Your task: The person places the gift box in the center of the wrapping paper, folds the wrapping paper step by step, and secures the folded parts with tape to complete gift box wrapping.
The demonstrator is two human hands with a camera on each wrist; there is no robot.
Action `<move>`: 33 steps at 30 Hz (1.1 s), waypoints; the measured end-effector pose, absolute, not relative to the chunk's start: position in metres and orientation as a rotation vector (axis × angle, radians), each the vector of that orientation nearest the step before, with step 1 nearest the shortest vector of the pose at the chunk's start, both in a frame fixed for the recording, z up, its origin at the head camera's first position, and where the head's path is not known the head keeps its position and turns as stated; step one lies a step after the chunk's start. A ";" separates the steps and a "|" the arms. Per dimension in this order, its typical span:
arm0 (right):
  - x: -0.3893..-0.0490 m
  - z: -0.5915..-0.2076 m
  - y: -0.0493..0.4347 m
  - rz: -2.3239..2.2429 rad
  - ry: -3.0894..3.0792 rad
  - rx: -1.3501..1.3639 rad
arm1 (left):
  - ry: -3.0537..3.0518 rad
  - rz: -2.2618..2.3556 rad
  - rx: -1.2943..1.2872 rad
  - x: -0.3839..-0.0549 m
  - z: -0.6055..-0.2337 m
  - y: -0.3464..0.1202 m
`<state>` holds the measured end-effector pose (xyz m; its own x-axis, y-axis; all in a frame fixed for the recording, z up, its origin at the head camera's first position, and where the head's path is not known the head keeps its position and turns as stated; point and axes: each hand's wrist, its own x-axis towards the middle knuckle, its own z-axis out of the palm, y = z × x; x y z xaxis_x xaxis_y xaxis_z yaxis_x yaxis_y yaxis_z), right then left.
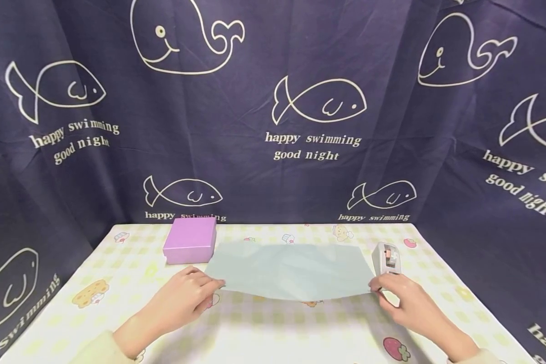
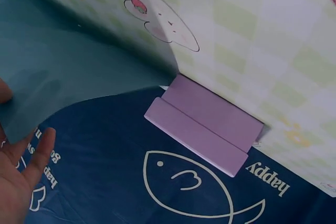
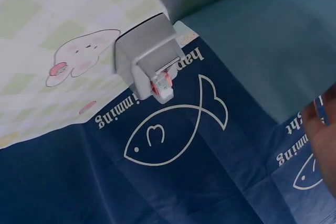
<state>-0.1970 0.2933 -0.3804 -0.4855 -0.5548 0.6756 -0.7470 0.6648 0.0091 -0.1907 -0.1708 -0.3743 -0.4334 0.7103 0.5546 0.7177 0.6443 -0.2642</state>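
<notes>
Left grip (image 1: pixel 188 292), right grip (image 1: pixel 404 294) pinching sheet (image 1: pixel 288 271), box (image 1: pixel 190 240) close at 10 o'clock, dispenser (image 1: pixel 385 259) at 3, full far edge in head view only

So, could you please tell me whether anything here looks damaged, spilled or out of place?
Nothing stands out: the purple box looks closed, the grey dispenser stands upright, and the blue-green sheet only sags slightly between the left hand and right hand.

Pale cream sleeves (image 1: pixel 103 351) (only their ends show) stop short of the bare hands (image 1: pixel 186 294).
</notes>
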 end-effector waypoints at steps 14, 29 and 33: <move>-0.180 -0.392 0.300 0.528 -2.458 1.200 | -2.034 -0.069 -1.420 -0.175 -0.389 -0.169; -0.177 -0.414 0.307 0.702 -2.588 1.442 | -2.227 -0.123 -1.554 -0.162 -0.403 -0.170; -0.177 -0.418 0.308 0.763 -2.541 1.506 | -2.330 -0.133 -1.584 -0.162 -0.407 -0.172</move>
<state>-0.1770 0.3078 -0.4183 -0.5095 -0.7978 0.3224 -0.8434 0.3887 -0.3710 -0.1623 -0.1723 -0.4071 -0.3342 0.8892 0.3126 0.9190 0.3811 -0.1015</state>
